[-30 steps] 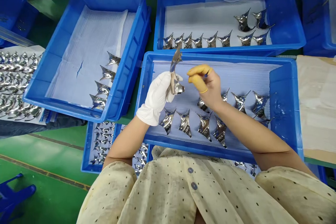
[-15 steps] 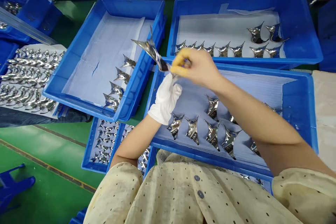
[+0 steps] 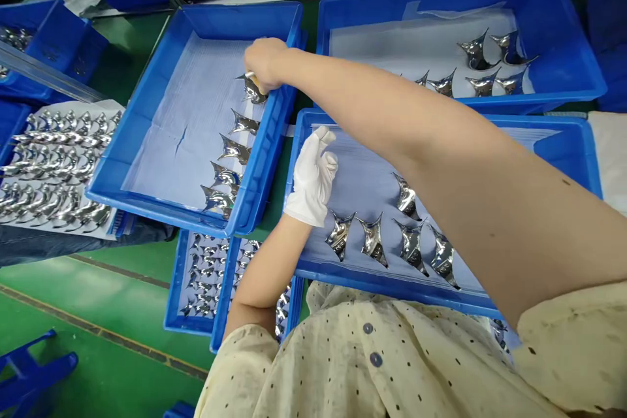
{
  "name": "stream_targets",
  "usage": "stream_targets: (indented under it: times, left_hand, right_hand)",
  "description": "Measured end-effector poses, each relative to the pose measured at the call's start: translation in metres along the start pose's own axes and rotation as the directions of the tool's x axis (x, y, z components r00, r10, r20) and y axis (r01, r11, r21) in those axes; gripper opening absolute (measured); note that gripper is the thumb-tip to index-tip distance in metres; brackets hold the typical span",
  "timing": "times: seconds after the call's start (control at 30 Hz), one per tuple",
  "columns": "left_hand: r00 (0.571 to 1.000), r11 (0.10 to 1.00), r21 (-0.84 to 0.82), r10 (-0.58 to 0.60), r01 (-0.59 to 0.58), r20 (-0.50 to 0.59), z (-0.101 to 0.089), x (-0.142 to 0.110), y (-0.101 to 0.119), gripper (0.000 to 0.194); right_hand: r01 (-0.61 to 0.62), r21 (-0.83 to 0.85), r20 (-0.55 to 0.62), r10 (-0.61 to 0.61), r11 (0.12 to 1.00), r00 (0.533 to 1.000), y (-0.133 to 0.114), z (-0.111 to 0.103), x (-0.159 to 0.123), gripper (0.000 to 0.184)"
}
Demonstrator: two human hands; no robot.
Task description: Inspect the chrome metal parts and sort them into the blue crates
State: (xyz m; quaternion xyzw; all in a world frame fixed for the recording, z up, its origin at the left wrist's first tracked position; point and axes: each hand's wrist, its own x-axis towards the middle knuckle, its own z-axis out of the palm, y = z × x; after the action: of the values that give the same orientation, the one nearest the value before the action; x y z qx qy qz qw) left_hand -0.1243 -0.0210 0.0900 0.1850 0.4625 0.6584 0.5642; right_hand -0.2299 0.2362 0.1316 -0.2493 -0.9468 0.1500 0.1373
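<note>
Upper left of the frame, I see the right hand (image 3: 264,59), yellow finger cots on, its fingers pinching a mirror-chrome curved metal piece (image 3: 253,91) beside the blue plastic tray's (image 3: 267,144) inner wall; the white-gloved left hand (image 3: 313,176) holds nothing, fingers loosely parted.

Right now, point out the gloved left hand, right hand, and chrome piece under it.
gloved left hand (image 3: 313,177), head view, middle of the glove
right hand (image 3: 264,62), head view, back of the hand
chrome piece (image 3: 253,91), head view, its polished middle

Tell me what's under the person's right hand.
A shiny metal piece lies under the right hand, on white sheeting in a blue plastic tray. The hand covers the piece's upper part.
</note>
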Motion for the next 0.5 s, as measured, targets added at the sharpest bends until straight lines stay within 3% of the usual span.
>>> stream_targets:
  times: [0.1, 0.17, 0.37, 0.43, 0.5]
  left_hand:
    - [1.000, 0.996, 0.084, 0.026, -0.027, 0.016, -0.007, 0.008, 0.000, 0.028]
    - [0.999, 0.993, 0.115, 0.015, -0.019, 0.036, -0.009, 0.011, 0.001, 0.027]
    - [1.000, 0.998, 0.064, 0.011, -0.009, -0.020, -0.015, 0.018, -0.001, 0.026]
    - [1.000, 0.992, 0.121, 0.025, -0.027, 0.016, -0.026, 0.024, 0.001, 0.029]
    - [0.996, 0.983, 0.166, 0.074, -0.082, 0.055, -0.041, 0.031, 0.005, 0.034]
  right_hand:
    - [-0.098, -0.040, 0.074, 0.101, 0.994, 0.992, -0.014, -0.018, -0.018, 0.052]
    - [-0.146, -0.114, 0.061, 0.154, 0.983, 0.986, -0.027, -0.027, -0.031, 0.052]
    - [-0.203, -0.152, 0.072, 0.215, 0.967, 0.974, -0.054, -0.035, -0.055, 0.051]
    - [-0.190, -0.093, 0.002, 0.191, 0.977, 0.982, -0.056, -0.039, -0.065, 0.044]
    - [-0.138, 0.026, -0.171, 0.141, 0.990, 0.975, -0.057, -0.045, -0.089, 0.037]
